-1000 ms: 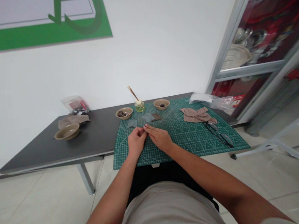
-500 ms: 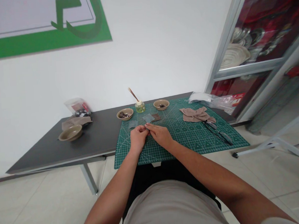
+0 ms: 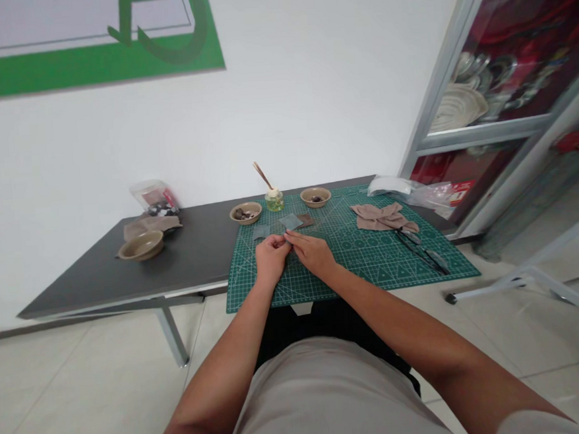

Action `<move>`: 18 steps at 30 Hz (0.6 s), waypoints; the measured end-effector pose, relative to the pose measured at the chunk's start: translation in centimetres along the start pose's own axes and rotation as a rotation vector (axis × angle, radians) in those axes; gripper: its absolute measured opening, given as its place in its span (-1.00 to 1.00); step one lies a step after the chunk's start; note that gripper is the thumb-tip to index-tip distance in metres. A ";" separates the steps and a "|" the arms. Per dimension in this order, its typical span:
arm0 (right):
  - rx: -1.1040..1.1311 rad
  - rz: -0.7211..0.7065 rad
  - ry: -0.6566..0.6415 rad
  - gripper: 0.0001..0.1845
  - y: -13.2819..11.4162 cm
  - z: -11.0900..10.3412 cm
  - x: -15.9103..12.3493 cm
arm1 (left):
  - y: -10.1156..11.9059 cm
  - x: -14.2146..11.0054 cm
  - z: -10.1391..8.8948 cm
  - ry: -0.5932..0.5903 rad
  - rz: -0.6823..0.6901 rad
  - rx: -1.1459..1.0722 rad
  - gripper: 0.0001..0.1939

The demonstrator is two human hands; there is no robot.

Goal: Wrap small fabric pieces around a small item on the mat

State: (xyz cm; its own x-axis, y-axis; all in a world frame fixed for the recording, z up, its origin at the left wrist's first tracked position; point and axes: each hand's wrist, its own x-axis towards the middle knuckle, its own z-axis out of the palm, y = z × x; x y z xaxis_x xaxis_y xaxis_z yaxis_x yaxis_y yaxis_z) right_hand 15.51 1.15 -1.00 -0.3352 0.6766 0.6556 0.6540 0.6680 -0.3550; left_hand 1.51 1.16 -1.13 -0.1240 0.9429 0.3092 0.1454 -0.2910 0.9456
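Note:
My left hand [image 3: 271,258] and my right hand [image 3: 314,251] meet over the green cutting mat [image 3: 362,265], fingertips pinched together. Whatever lies between the fingers is too small and hidden to name. Just beyond them are a grey-blue square sheet [image 3: 290,221], a brown square piece [image 3: 306,220] partly beneath it, and another thin greyish sheet [image 3: 261,232] on the left. Farther back stand a tan bowl [image 3: 246,213] with dark bits in it, a glass jar [image 3: 274,200] with thin sticks, and a second tan bowl [image 3: 316,197] holding a few dark pieces.
A crumpled brown cloth [image 3: 383,218] and eyeglasses [image 3: 425,254] lie on the mat's right side. Clear plastic packaging [image 3: 419,193] is at the back right. On the dark table [image 3: 193,250] at left are a tan bowl [image 3: 141,246], another cloth [image 3: 151,225] and a clear container [image 3: 153,197].
The camera view has shifted slightly, so the table appears a little higher and to the right. My hands stay pinched together in nearly the same place over the mat.

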 end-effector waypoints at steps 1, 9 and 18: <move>-0.005 0.004 0.013 -0.58 0.0 0.0 0.0 | 0.0 0.0 0.0 -0.003 -0.004 -0.019 -0.86; -0.015 -0.013 0.012 -0.56 0.1 0.0 -0.3 | 0.8 -0.4 -0.2 0.002 0.052 0.066 -0.86; 0.001 -0.013 0.007 -0.52 -0.1 -0.1 -0.5 | 0.8 -0.8 -0.1 0.024 0.082 0.115 -0.89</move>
State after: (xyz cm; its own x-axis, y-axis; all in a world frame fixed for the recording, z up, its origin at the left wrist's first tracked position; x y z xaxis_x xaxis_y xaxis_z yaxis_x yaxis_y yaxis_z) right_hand 15.68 0.70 -1.16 -0.3389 0.6660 0.6645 0.6490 0.6768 -0.3473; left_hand 1.64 0.17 -0.65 -0.1307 0.9122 0.3884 0.2677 -0.3448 0.8997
